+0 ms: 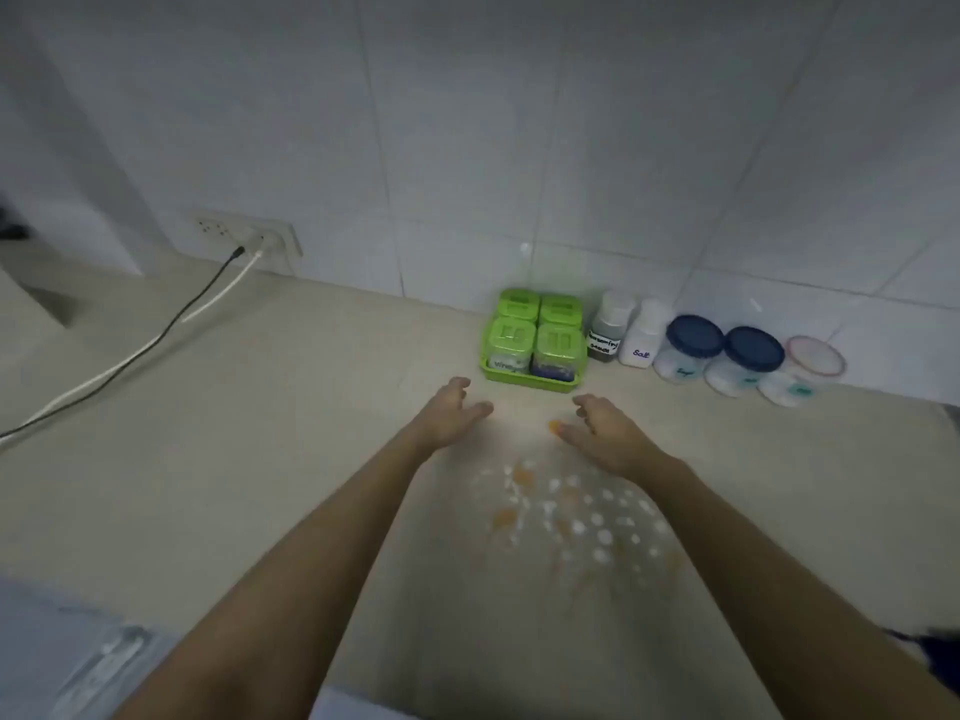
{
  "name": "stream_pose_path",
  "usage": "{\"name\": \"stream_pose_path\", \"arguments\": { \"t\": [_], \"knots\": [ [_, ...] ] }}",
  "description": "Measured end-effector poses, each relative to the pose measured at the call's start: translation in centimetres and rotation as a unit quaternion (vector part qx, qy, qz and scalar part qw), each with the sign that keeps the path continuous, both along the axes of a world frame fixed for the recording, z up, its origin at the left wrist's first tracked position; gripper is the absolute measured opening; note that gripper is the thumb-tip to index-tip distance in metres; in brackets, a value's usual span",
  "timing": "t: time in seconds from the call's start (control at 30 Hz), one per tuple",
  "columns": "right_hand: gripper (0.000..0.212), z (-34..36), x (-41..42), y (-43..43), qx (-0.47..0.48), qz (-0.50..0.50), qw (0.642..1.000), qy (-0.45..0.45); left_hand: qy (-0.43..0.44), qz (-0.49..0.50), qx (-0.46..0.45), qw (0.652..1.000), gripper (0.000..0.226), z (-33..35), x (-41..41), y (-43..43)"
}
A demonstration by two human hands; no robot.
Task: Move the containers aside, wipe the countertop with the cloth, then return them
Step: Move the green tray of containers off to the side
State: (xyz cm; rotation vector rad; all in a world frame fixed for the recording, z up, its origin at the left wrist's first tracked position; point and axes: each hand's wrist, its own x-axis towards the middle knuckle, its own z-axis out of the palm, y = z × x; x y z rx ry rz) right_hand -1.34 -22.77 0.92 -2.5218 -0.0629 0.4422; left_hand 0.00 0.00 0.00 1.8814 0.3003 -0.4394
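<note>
Green tray [524, 379] with four green-lidded containers [535, 330] sits just past the fingertips of both hands, against the tiled wall, nothing lifted yet. Judging by the reach, the tray is the first thing to be moved aside.

Risks, left to right:
- Two cables [156, 335] run across the counter [260, 433] well left of the left hand [449, 415]. If the tray gets parked that side it could snag or drag them at the wall socket [249, 236].
- The four tubs only sit loose in the tray. A one-sided or tilted lift could tip them out; the lids look like flip-tops and may pop.
- Two small white-capped bottles [626, 332] stand touching or nearly touching the tray's right edge. Sliding the tray sideways instead of pulling it straight back probably knocks them into the three round jars [748, 358] further right.
- White and orange spill spots [571, 517] lie under and behind the right forearm. An arm dropping low would smear them, or carry them onto the containers.
- No cloth visible anywhere in view.

Pose: both arms extended forward, roughly parallel, converging slightly. Left hand and right hand [605, 431] are both palm-inward, fingers loosely spread, thumbs apart, holding nothing, hovering near the counter, spaced about the tray's width. Contact with the counter: can't tell.
</note>
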Motion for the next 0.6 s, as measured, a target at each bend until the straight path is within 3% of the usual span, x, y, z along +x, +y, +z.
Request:
{"name": "stream_pose_path", "arguments": {
  "t": [0.07, 0.17, 0.27, 0.4, 0.5, 0.53, 0.6],
  "knots": [
    [0.048, -0.5, 0.8, -0.4, 0.031, -0.053, 0.998, -0.004, 0.006, 0.071, -0.073, 0.995, 0.018, -1.5, 0.8, 0.4],
    [0.026, -1.2, 2.7, -1.5, 0.089, -0.134, 0.987, 0.016, 0.028, 0.119, -0.074, 0.99, 0.023, -3.6, 2.2, 0.9],
    [0.013, -1.8, 5.9, -1.8, 0.122, -0.148, 0.981, 0.034, 0.02, 0.142, -0.057, 0.988, 0.023, -4.4, 5.6, 0.7],
    [0.032, -3.5, 9.3, -1.4, 0.12, -0.133, 0.983, 0.032, 0.016, 0.137, -0.108, 0.985, 0.02, -5.0, 9.5, -0.7],
    [0.033, -4.4, 10.9, -1.0, 0.201, -0.162, 0.962, 0.085, 0.018, 0.155, -0.145, 0.977, 0.023, -4.9, 11.7, -2.4],
    [0.03, -4.4, 11.4, -0.9, 0.215, -0.167, 0.958, 0.089, 0.018, 0.162, -0.15, 0.975, 0.032, -4.9, 12.4, -3.0],
    [0.03, -5.0, 12.9, -0.6, 0.242, -0.192, 0.946, 0.095, 0.034, 0.176, -0.135, 0.975, 0.074, -5.1, 13.2, -3.4]
  ]
}}
